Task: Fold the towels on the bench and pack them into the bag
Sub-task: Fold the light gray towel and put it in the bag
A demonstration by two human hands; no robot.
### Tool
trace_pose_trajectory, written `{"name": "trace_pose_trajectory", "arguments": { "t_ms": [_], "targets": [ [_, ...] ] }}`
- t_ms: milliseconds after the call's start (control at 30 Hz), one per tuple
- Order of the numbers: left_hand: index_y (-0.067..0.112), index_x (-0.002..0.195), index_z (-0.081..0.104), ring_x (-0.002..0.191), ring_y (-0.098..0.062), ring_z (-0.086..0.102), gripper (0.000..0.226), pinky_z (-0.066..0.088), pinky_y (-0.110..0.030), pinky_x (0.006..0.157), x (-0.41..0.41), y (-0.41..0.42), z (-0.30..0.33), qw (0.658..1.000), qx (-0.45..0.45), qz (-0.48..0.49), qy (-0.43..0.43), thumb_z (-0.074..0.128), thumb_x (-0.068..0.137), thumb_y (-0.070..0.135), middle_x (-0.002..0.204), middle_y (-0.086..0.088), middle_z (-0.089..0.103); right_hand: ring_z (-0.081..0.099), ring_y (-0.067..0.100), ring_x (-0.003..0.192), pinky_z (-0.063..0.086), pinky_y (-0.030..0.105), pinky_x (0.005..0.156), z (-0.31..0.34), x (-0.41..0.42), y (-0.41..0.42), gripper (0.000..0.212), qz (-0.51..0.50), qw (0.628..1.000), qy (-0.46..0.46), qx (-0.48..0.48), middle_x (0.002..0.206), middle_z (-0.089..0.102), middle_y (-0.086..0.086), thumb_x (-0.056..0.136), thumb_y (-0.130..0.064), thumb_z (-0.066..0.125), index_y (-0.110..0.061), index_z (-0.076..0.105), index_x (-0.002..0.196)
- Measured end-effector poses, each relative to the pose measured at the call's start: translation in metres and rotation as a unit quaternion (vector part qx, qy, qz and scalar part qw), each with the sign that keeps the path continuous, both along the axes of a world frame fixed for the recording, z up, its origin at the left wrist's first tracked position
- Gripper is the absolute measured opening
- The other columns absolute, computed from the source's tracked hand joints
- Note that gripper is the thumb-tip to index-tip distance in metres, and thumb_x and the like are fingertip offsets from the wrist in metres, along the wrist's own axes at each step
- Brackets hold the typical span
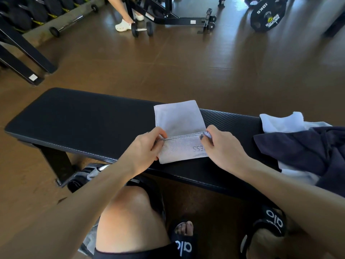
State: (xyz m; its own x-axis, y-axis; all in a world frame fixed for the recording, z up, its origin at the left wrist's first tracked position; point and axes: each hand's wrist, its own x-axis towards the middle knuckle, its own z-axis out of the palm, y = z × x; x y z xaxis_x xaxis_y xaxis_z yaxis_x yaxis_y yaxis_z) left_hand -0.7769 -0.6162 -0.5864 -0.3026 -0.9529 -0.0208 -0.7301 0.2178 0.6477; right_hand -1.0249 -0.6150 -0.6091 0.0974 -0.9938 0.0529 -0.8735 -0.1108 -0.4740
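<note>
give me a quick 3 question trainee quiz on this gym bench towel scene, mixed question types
1. True or false: both hands pinch the stitched edge of the small white towel on the padded black bench.
2. Which lies at the bench's right end? A) a dumbbell B) a heap of dark navy cloth and white cloth C) a bottle
3. Fill in: the left hand and right hand hold a flap folded toward the ___ side of the bench.

Key: 1 true; 2 B; 3 near
</note>
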Motion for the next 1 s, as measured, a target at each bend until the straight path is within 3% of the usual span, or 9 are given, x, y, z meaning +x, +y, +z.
{"name": "trace_pose_trajectory", "arguments": {
  "t_ms": [100,267,467,600,667,767,833,900,1000],
  "targets": [
    [0.026,0.109,0.053,0.065,-0.022,0.061,0.014,0.054,-0.045,0.067,-0.005,-0.004,-0.008,0.999,-0.026,0.006,-0.036,0.046,0.104,0.016,0.085,0.003,0.058,0.053,0.019,0.064,0.036,0.035,0.062,-0.006,0.000,0.000,0.020,-0.002,1.000,0.029,-0.010,0.071,0.052,-0.006,0.104,-0.030,0.043,-0.019,0.043,0.088],
    [0.025,0.111,0.050,0.062,-0.028,0.056,0.019,0.054,-0.045,0.061,-0.015,0.002,-0.016,0.987,-0.083,0.022,-0.137,0.045,0.097,0.013,0.100,0.002,0.047,0.051,0.017,0.063,0.036,0.034,0.061,-0.007,0.003,0.003,0.015,0.010,0.998,0.051,-0.037,0.078,0.053,-0.003,0.104,-0.030,0.044,-0.018,0.041,0.094],
    [0.025,0.120,0.042,0.066,-0.023,0.051,0.020,0.042,-0.033,0.053,-0.025,0.003,-0.004,0.924,-0.138,0.004,-0.357,0.045,0.100,0.021,0.115,-0.002,0.043,0.042,0.019,0.061,0.031,0.030,0.056,-0.008,0.005,0.003,0.016,0.023,0.993,0.076,-0.090,0.096,0.043,0.005,0.100,-0.020,0.053,-0.012,0.048,0.113],
    [0.024,0.114,0.051,0.087,-0.022,0.054,0.049,0.046,-0.032,0.075,-0.021,-0.004,-0.003,0.884,-0.246,-0.159,-0.363,0.074,0.073,0.008,0.113,-0.003,0.055,0.051,0.023,0.079,0.046,0.037,0.069,-0.012,0.002,0.000,0.007,0.071,0.967,0.166,-0.177,0.100,0.048,0.007,0.094,-0.017,0.059,-0.011,0.059,0.099],
    [0.023,0.127,0.052,0.098,-0.021,0.056,0.044,0.049,-0.033,0.081,-0.020,-0.006,-0.004,0.867,-0.231,-0.227,-0.379,0.067,0.086,0.013,0.121,-0.001,0.056,0.055,0.025,0.089,0.049,0.041,0.079,-0.013,-0.001,0.000,0.014,0.095,0.957,0.196,-0.193,0.104,0.054,0.007,0.097,-0.020,0.055,-0.009,0.064,0.098],
    [0.022,0.126,0.056,0.095,-0.021,0.060,0.030,0.051,-0.035,0.067,-0.016,-0.003,-0.002,0.901,-0.215,-0.205,-0.317,0.041,0.103,0.032,0.116,0.002,0.059,0.055,0.022,0.096,0.046,0.040,0.089,-0.002,-0.003,0.005,0.032,0.142,0.951,0.202,-0.185,0.102,0.056,0.003,0.100,-0.032,0.043,-0.011,0.067,0.096],
    [0.020,0.118,0.059,0.092,-0.020,0.061,0.045,0.053,-0.036,0.067,-0.014,0.000,-0.002,0.909,-0.203,-0.198,-0.305,0.031,0.099,0.049,0.110,0.001,0.060,0.054,0.019,0.101,0.041,0.037,0.098,0.004,-0.007,0.010,0.039,0.185,0.948,0.208,-0.157,0.104,0.056,0.000,0.094,-0.044,0.041,-0.015,0.066,0.097],
    [0.018,0.119,0.057,0.096,-0.020,0.059,0.057,0.054,-0.037,0.076,-0.014,0.002,-0.005,0.902,-0.193,-0.205,-0.328,0.034,0.089,0.062,0.113,0.000,0.059,0.053,0.020,0.113,0.033,0.038,0.110,0.007,-0.010,0.013,0.043,0.226,0.939,0.226,-0.131,0.113,0.057,-0.001,0.087,-0.048,0.045,-0.017,0.065,0.109],
    [0.017,0.118,0.055,0.096,-0.022,0.057,0.053,0.051,-0.036,0.079,-0.019,0.005,-0.005,0.895,-0.196,-0.199,-0.348,0.045,0.080,0.054,0.112,-0.001,0.058,0.053,0.021,0.121,0.028,0.041,0.117,0.006,-0.015,0.011,0.045,0.234,0.937,0.235,-0.114,0.122,0.058,-0.001,0.083,-0.038,0.049,-0.018,0.062,0.121]
  ]
}}
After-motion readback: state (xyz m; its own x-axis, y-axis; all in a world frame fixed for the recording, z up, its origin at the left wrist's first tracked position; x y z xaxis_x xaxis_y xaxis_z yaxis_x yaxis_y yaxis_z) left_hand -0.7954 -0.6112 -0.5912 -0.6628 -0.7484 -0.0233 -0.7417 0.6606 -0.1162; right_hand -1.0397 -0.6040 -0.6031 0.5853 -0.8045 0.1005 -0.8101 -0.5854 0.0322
